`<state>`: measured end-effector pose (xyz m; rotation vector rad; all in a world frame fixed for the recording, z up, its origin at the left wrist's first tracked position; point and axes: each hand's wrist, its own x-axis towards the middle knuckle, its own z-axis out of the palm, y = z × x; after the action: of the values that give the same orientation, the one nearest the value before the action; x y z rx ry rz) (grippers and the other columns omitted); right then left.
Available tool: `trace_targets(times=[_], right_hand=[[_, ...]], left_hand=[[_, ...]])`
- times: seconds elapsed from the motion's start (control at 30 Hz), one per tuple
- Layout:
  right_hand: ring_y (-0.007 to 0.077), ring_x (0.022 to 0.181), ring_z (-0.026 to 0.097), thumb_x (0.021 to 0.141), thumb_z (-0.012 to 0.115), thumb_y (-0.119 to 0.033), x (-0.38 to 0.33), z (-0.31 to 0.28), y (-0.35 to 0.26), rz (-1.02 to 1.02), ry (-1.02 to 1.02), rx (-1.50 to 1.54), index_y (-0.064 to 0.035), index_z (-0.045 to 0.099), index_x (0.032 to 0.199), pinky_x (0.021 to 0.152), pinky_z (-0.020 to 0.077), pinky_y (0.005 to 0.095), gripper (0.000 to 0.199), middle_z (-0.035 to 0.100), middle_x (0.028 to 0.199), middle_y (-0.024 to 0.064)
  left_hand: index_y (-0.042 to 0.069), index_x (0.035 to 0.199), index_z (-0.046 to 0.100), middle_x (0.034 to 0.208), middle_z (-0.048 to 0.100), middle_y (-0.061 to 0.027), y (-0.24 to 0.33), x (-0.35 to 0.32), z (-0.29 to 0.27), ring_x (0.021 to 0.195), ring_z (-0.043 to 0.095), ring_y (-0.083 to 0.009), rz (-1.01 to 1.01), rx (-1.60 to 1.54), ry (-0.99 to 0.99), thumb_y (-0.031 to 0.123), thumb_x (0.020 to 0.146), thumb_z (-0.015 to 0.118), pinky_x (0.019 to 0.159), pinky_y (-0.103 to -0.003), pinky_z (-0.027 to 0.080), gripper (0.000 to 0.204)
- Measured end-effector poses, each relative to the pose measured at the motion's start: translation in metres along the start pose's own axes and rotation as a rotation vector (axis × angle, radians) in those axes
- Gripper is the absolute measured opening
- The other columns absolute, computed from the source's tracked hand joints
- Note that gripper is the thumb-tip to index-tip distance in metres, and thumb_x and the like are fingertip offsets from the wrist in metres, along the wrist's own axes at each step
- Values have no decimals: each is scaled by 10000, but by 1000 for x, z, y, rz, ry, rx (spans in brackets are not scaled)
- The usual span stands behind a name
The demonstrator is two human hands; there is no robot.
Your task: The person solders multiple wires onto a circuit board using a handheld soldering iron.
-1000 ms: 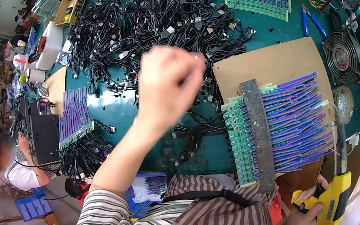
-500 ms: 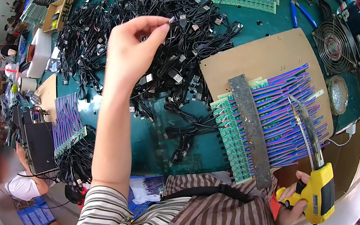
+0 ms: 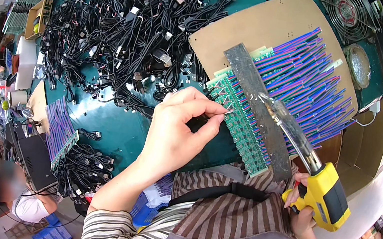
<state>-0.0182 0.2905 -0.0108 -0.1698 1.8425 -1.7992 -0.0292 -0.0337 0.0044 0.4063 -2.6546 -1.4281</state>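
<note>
My left hand is closed in a pinch on a small thin piece with a shiny tip, too small to name. Its fingertips are at the left edge of a green circuit board panel. Several short pale wires stick up near that panel's upper left corner. Across the panel lies a dark metal bar, with rows of blue, red and purple wires spreading out to its right. My right hand grips a yellow and black soldering gun, its tip above the bar.
Brown cardboard lies under the panel. A large heap of black USB cables covers the far left of the green table. A metal fan and a round clear-wrapped coil stand at right. A person sits at lower left.
My left hand has come from above the cable heap, nearer and to the right, to the panel's edge, still pinching. The soldering gun's tip has moved left, over the bar. The view has shifted.
</note>
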Motion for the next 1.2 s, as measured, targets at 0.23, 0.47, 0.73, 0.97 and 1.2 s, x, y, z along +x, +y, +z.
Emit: trace_targets(times=[0.23, 0.47, 0.73, 0.97, 1.2], right_hand=[[198, 616, 597, 878, 593, -411, 0, -4, -6, -118, 15, -218, -3, 616, 881, 603, 495, 328, 408, 617, 742, 74], [271, 652, 621, 866, 586, -359, 4, -4, -12, -211, -20, -430, -54, 666, 832, 619, 508, 356, 317, 630, 734, 49], [292, 685, 632, 852, 598, -352, 0, -8, -4, -156, -53, -375, -33, 684, 885, 637, 516, 367, 332, 635, 755, 71], [311, 723, 648, 793, 638, -315, -2, -8, 2, -208, -18, -388, 6, 671, 948, 667, 524, 371, 358, 636, 869, 139], [282, 702, 623, 776, 655, -337, -5, -4, 6, -178, 21, -381, 11, 662, 933, 628, 497, 350, 382, 620, 846, 126]], left_hand=[[79, 832, 732, 719, 596, -23, -6, 2, 11, 685, 572, -200, 328, 192, 98, 36, 681, 761, 666, -328, 443, 160], [57, 826, 702, 746, 600, -59, 1, 6, 6, 702, 581, -232, 228, 184, -4, 26, 714, 734, 677, -350, 443, 121], [23, 852, 729, 774, 656, -62, 5, 6, 9, 690, 627, -138, 123, 196, -26, -23, 736, 729, 627, -259, 497, 125], [46, 792, 733, 727, 645, -44, 2, 7, 10, 644, 611, -187, 400, 309, 87, -13, 644, 761, 586, -282, 488, 163], [50, 787, 721, 712, 616, -43, -1, 6, 15, 630, 590, -193, 502, 342, 131, -17, 611, 765, 561, -297, 474, 194]])
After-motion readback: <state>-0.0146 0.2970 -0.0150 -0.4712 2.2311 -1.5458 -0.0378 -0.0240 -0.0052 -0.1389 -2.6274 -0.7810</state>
